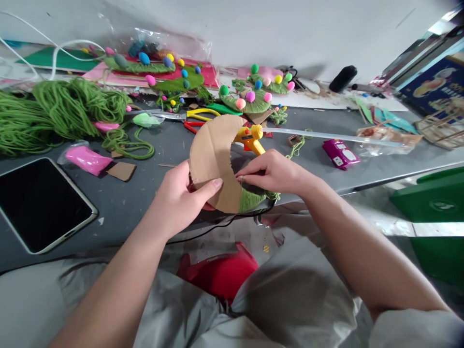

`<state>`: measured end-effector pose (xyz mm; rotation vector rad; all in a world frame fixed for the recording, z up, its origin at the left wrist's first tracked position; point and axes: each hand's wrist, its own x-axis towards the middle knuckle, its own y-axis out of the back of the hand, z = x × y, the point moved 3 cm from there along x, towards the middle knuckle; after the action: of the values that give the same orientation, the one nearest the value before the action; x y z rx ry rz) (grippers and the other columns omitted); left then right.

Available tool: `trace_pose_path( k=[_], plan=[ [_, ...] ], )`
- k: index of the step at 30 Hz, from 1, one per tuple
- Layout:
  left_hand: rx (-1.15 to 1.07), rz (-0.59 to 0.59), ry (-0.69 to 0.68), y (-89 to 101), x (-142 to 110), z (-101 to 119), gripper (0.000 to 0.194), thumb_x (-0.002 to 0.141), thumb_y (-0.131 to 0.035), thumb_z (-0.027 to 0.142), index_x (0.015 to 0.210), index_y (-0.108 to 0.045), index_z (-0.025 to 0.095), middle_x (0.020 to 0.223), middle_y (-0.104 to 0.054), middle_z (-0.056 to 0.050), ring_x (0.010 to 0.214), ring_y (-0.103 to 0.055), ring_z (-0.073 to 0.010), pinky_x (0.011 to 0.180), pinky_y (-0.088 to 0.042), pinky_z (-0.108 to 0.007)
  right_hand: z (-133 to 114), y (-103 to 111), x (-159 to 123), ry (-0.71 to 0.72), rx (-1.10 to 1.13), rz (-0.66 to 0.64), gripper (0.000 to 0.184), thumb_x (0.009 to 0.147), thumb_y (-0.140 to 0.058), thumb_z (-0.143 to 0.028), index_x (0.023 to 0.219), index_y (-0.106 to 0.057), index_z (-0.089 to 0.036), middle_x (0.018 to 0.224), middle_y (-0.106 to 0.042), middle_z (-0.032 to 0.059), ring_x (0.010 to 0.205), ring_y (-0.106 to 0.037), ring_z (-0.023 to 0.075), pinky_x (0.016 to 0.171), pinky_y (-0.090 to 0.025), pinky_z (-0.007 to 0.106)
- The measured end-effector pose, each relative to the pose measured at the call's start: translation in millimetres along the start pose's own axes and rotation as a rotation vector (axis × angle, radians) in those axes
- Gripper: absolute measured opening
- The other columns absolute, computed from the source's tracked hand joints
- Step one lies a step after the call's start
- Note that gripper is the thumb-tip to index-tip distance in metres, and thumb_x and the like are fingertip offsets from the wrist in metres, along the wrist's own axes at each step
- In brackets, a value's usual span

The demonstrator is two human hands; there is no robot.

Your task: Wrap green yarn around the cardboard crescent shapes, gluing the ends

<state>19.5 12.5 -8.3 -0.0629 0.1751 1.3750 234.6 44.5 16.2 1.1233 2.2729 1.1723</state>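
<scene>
My left hand [184, 195] grips a crescent-shaped piece of brown cardboard [212, 150], thumb on its face and fingers behind. Green yarn [251, 199] is wrapped round the lower right end of the cardboard. At the inner curve, my right hand [270, 171] is closed with thumb and forefinger pinched together, seemingly on a strand of the yarn; the strand is hard to make out. Just behind the cardboard lies a yellow glue gun [252, 137] with a long clear glue stick [333, 137] sticking out to the right.
Thick green yarn bundles [72, 108] and a black-screened tablet [45, 205] lie left. Yellow-handled scissors [203, 113], a pink clay pack [87, 158] and a purple packet [340, 153] are on the desk. Yarn-wrapped pieces with coloured balls [250, 99] stand behind. Green bins [431, 198] are right.
</scene>
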Motion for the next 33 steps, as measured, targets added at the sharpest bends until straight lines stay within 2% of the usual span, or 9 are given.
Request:
trace_pose_path(
  k=[5, 9, 12, 16, 21, 23, 28, 33],
  plan=[
    [0.062, 0.060, -0.019, -0.8, -1.6, 2.4, 0.034, 0.076, -0.081, 0.037, 0.103, -0.069, 0.022, 0.094, -0.075, -0.008, 0.079, -0.074, -0.0295, 0.051, -0.064, -0.035, -15.0, 0.0, -1.6, -0.074, -0.112, 0.087, 0.024, 0.091, -0.059, -0.022, 0.090, -0.082, -0.018, 0.080, -0.077, 0.0016, 0.062, -0.060, 0.0105, 0.061, -0.041, 0.025],
    [0.013, 0.167, -0.056, 1.1, -0.2, 2.8, 0.036, 0.075, -0.082, 0.036, 0.105, -0.069, 0.021, 0.099, -0.075, -0.008, 0.080, -0.074, -0.0283, 0.053, -0.065, -0.035, -32.4, 1.9, -6.8, -0.145, -0.203, 0.161, 0.023, 0.090, -0.059, -0.023, 0.078, -0.078, -0.016, 0.063, -0.065, -0.0001, 0.055, -0.045, 0.0090, 0.056, -0.031, 0.027],
    [-0.030, 0.267, -0.123, 2.9, 0.8, 1.8, 0.036, 0.075, -0.082, 0.038, 0.103, -0.068, 0.021, 0.100, -0.074, -0.008, 0.079, -0.074, -0.0269, 0.051, -0.065, -0.034, -47.0, -1.6, -12.2, -0.097, -0.245, 0.182, 0.022, 0.091, -0.056, -0.022, 0.078, -0.073, -0.016, 0.066, -0.062, 0.0008, 0.060, -0.046, 0.0104, 0.060, -0.032, 0.027],
    [-0.101, 0.328, -0.158, 4.2, -1.4, 3.1, 0.039, 0.075, -0.083, 0.039, 0.105, -0.065, 0.022, 0.099, -0.074, -0.005, 0.077, -0.075, -0.0250, 0.054, -0.066, -0.035, -58.5, -13.0, -16.9, -0.020, -0.258, 0.161, 0.026, 0.097, -0.046, -0.024, 0.087, -0.068, -0.016, 0.078, -0.066, 0.0039, 0.070, -0.054, 0.0131, 0.063, -0.033, 0.027],
    [-0.186, 0.327, -0.127, 5.6, -7.3, 10.7, 0.039, 0.081, -0.079, 0.039, 0.113, -0.062, 0.027, 0.112, -0.074, 0.003, 0.099, -0.074, -0.0270, 0.069, -0.066, -0.036, -57.8, -23.5, -18.8, -0.044, -0.250, 0.180, 0.023, 0.100, -0.044, -0.024, 0.087, -0.062, -0.018, 0.080, -0.064, 0.0035, 0.070, -0.053, 0.0132, 0.063, -0.033, 0.026],
    [-0.233, 0.339, -0.122, 6.8, -7.8, 11.8, 0.036, 0.081, -0.079, 0.039, 0.111, -0.063, 0.028, 0.114, -0.075, 0.004, 0.103, -0.073, -0.0278, 0.068, -0.065, -0.035, -55.7, -25.6, -18.9, -0.071, -0.225, 0.187, 0.023, 0.100, -0.043, -0.024, 0.083, -0.058, -0.019, 0.078, -0.062, 0.0027, 0.070, -0.052, 0.0130, 0.063, -0.033, 0.026],
    [-0.367, 0.342, -0.123, 9.5, -3.4, 9.7, 0.031, 0.079, -0.081, 0.036, 0.105, -0.065, 0.028, 0.115, -0.075, 0.000, 0.094, -0.075, -0.0239, 0.064, -0.066, -0.030, -48.9, -28.6, -17.0, -0.094, -0.114, 0.213, 0.031, 0.104, -0.040, -0.028, 0.076, -0.049, -0.019, 0.072, -0.053, 0.0007, 0.066, -0.046, 0.0120, 0.063, -0.033, 0.025],
    [-0.418, 0.279, -0.062, 11.2, 0.0, 8.2, 0.029, 0.079, -0.080, 0.033, 0.104, -0.065, 0.027, 0.112, -0.075, -0.001, 0.087, -0.075, -0.0206, 0.064, -0.064, -0.028, -39.4, -32.2, -15.4, -0.080, -0.073, 0.217, 0.027, 0.104, -0.042, -0.028, 0.085, -0.059, -0.018, 0.079, -0.060, 0.0028, 0.070, -0.050, 0.0128, 0.066, -0.037, 0.025]
  ],
)
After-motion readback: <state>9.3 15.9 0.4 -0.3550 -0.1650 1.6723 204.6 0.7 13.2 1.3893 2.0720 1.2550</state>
